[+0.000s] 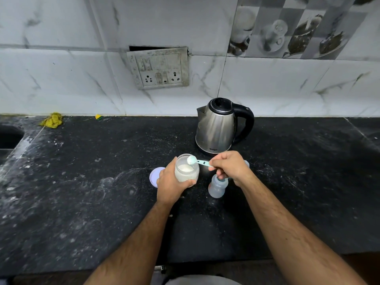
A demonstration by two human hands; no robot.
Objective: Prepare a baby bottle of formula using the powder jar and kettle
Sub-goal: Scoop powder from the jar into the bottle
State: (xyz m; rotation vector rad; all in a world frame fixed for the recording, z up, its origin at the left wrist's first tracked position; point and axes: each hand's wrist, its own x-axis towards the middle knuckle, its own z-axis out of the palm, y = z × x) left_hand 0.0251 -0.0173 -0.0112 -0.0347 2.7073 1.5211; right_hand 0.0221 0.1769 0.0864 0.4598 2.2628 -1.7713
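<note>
My left hand (pixel 169 185) grips the open powder jar (pixel 186 169), a clear jar with white powder inside, standing on the black counter. My right hand (pixel 230 167) holds a teal scoop (pixel 198 161) by its handle; its bowl, heaped with white powder, hovers over the jar's rim. The baby bottle (pixel 217 187) stands open just right of the jar, below my right hand, which hides part of its neck. A steel kettle (pixel 219 126) with a black handle and shut lid stands behind both.
The jar's pale lid (pixel 154 175) lies flat left of the jar, partly behind my left hand. A small pale object (pixel 247 163) peeks out behind my right hand. A yellow cloth (pixel 52 120) lies at the back left near a sink edge (pixel 12 136). A socket panel (pixel 159 68) is on the wall.
</note>
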